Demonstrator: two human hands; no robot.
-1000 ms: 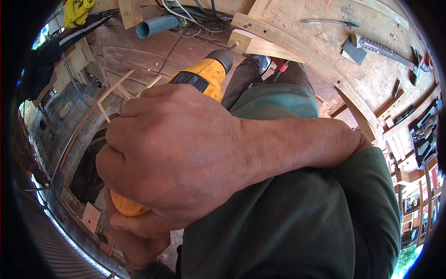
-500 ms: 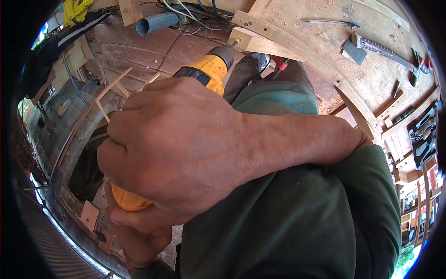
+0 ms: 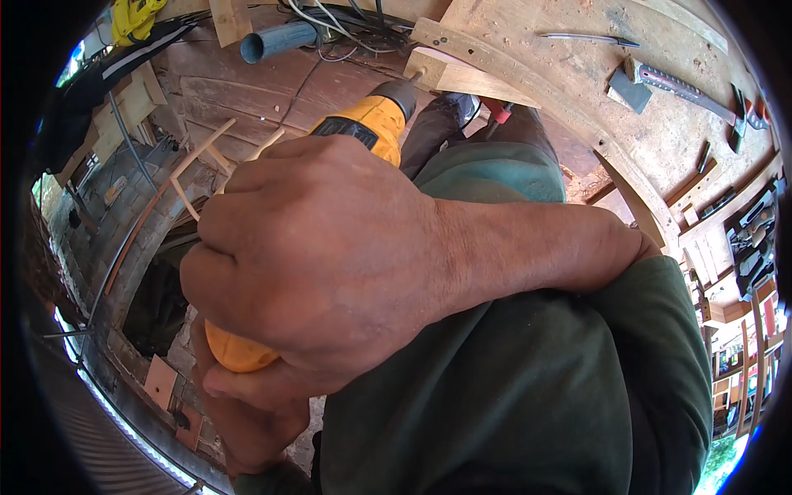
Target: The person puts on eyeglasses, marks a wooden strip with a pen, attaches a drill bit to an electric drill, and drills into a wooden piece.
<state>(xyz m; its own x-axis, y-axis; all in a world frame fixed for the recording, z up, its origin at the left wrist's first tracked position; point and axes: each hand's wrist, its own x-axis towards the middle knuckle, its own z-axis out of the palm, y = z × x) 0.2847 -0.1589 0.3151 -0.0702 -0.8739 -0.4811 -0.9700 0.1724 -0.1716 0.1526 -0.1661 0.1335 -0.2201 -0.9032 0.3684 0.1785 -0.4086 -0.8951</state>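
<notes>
A yellow power drill (image 3: 378,124) points up and away. Its black chuck (image 3: 396,97) stands close to the end of a pale wooden piece (image 3: 462,81), where the bit meets the wood. My right hand (image 3: 305,264) is closed over the top of the drill body, fingers curled round its far side. Below it, my left hand (image 3: 257,425) is wrapped at the drill's rear and underside, mostly hidden by the right hand. The drill's rounded back end (image 3: 238,351) shows between the two hands.
A curved wooden rail (image 3: 569,115) edges the workbench at the upper right. On the bench lie a pen (image 3: 587,39), a hammer (image 3: 681,87) and a dark flat piece (image 3: 630,91). A grey pipe (image 3: 280,41) and cables are at the top. A red-handled clamp (image 3: 500,114) is near my legs.
Both hands and the drill body have shifted slightly to the right. The bit's tip stays at the end of the wooden piece.
</notes>
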